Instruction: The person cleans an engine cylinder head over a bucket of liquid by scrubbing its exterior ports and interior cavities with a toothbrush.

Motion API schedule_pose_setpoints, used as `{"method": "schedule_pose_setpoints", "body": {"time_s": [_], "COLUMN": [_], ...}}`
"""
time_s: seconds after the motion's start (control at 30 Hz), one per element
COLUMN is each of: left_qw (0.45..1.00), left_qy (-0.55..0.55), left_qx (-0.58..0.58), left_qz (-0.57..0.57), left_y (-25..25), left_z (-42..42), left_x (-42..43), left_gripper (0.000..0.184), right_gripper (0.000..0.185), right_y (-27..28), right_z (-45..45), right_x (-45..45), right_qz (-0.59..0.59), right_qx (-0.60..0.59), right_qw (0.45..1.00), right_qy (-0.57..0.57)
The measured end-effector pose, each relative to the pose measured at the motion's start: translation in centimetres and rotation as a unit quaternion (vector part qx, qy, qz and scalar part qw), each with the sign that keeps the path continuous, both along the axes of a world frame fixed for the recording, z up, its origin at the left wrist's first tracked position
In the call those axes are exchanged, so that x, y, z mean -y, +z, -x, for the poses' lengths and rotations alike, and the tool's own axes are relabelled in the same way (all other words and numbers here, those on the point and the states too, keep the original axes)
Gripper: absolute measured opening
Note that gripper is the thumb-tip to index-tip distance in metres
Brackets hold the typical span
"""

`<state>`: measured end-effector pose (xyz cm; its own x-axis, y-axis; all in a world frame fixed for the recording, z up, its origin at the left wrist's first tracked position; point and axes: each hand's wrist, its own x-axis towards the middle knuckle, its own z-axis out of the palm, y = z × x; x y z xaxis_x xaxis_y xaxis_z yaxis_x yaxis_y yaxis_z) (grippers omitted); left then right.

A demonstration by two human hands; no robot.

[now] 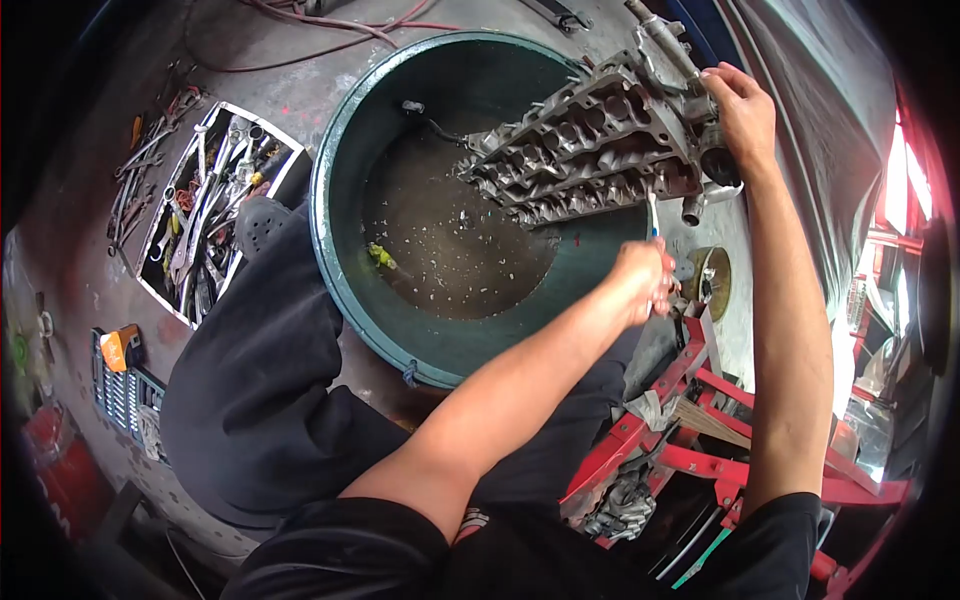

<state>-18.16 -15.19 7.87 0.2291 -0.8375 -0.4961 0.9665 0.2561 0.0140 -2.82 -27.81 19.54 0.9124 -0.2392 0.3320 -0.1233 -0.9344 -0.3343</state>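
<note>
A metal engine cylinder head (590, 130) slants over the right side of a big green tub (322, 200). My right hand (742, 108) grips its outer end, by a pipe-like fitting. My left hand (643, 278) is closed around a slim toothbrush (654, 212) with a white and blue handle. The brush's tip meets the cylinder head near its lower right corner; the bristles are too small to make out. Murky water (450, 250) with pale floating specks lies in the tub. A yellow-green object (382, 256) sits at the water's left edge.
A white-edged box of wrenches and tools (205, 215) stands left of the tub, with loose wrenches (135, 195) beside it. Red metal framework (700, 385) is close on my right. A round can (716, 282) stands near my left hand. Hoses (330, 30) cross the floor behind.
</note>
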Motion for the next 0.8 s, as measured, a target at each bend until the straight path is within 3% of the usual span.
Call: {"method": "schedule_pose_setpoints", "body": {"time_s": [0.07,0.17,0.27,0.3,0.33,0.37,0.43,0.5,0.53,0.6,0.67,0.7,0.73,0.77,0.8], "left_qw": [0.996,0.998,0.998,0.999,0.892,0.776,0.697,0.613,0.542,0.497,0.53,0.496,0.463,0.525,0.489], "left_qy": [0.029,0.014,0.023,0.028,0.08,0.07,-0.047,-0.218,-0.266,-0.281,-0.338,-0.358,-0.378,-0.376,-0.362], "left_qx": [-0.049,-0.041,-0.019,0.023,0.353,0.504,0.567,0.546,0.547,0.498,0.414,0.433,0.451,0.421,0.485], "left_qz": [0.063,0.048,0.063,-0.037,-0.269,-0.373,-0.437,-0.527,-0.58,-0.653,-0.659,-0.661,-0.663,-0.637,-0.628], "left_y": [-1.3,0.1,-2.8,-3.0,-5.9,-5.1,-7.4,-9.6,-12.0,-17.5,-21.2,-22.9,-23.7,-22.6,-20.6], "left_z": [-1.7,-0.1,-1.6,-0.9,-0.1,-0.1,-1.1,-5.3,-7.2,-10.7,-12.3,-11.1,-9.6,-8.3,-6.8], "left_x": [1.4,0.0,2.7,3.5,5.2,0.6,-5.7,-11.8,-13.7,-17.6,-21.1,-21.1,-21.3,-20.4,-18.7], "left_gripper": [0.036,0.035,0.045,0.042,0.036,0.03,0.03,0.03,0.026,0.024,0.025,0.026,0.028,0.028,0.027], "right_gripper": [0.038,0.035,0.034,0.034,0.035,0.036,0.036,0.038,0.04,0.042,0.042,0.041,0.041,0.041,0.04], "right_y": [0.0,0.2,0.5,0.5,0.5,0.2,0.6,0.3,0.8,0.8,0.5,0.4,0.3,0.2,0.2], "right_z": [-0.1,0.1,0.4,0.5,0.2,-0.2,0.0,0.1,0.3,0.4,0.1,-0.2,-0.4,-0.2,-0.1], "right_x": [0.5,-0.1,-0.1,0.0,0.0,0.8,-0.6,1.1,0.0,-0.4,0.4,0.5,0.5,0.5,0.5], "right_qz": [-0.054,-0.008,0.017,-0.005,-0.028,-0.052,-0.052,-0.084,-0.072,-0.079,-0.081,-0.081,-0.084,-0.1,-0.115], "right_qx": [-0.005,-0.019,-0.032,-0.03,-0.023,-0.019,-0.021,-0.011,-0.017,-0.01,-0.002,0.004,0.008,0.01,0.012], "right_qw": [0.998,1.0,0.999,0.999,0.999,0.998,0.998,0.996,0.997,0.997,0.997,0.997,0.996,0.995,0.993], "right_qy": [0.029,0.012,-0.004,-0.01,-0.011,-0.004,-0.003,0.01,0.01,0.0,0.0,0.002,0.007,0.017,0.025]}}
